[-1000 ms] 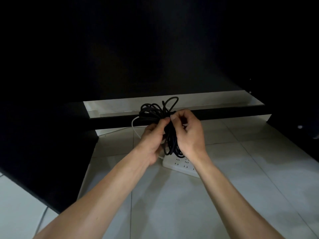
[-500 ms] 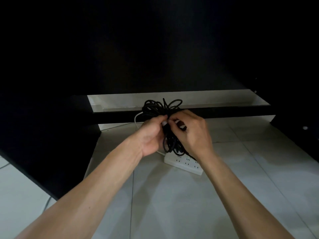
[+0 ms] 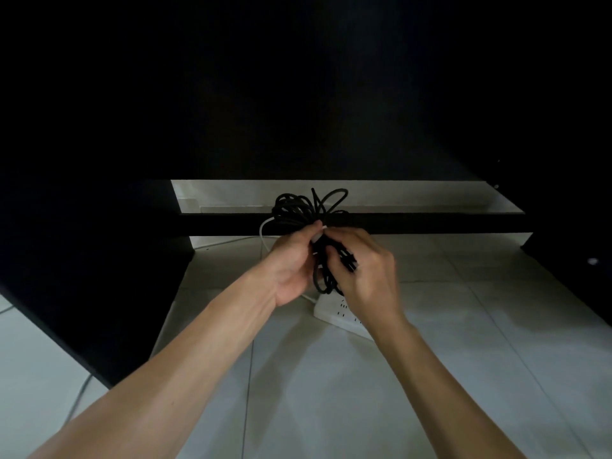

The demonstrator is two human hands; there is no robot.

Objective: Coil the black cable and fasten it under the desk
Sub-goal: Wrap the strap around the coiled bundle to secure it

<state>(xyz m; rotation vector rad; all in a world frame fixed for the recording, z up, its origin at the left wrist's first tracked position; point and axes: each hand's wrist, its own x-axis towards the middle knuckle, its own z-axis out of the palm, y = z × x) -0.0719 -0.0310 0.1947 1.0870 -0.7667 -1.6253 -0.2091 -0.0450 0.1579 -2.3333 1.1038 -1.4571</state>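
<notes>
Head view, center of the frame: both hands meet over a coiled black cable (image 3: pixel 308 210), its loops fanning up in front of a dark crossbar (image 3: pixel 430 223) under the desk. Left hand (image 3: pixel 291 263) curls round the bundle's middle, thumb and fingertips pinching near a small white piece. Right hand (image 3: pixel 367 273) grips the lower strands, fingers curled round them. Just below the hands, a white power strip (image 3: pixel 337 314) lies on the pale tiled floor (image 3: pixel 331 392), partly hidden by the right wrist.
</notes>
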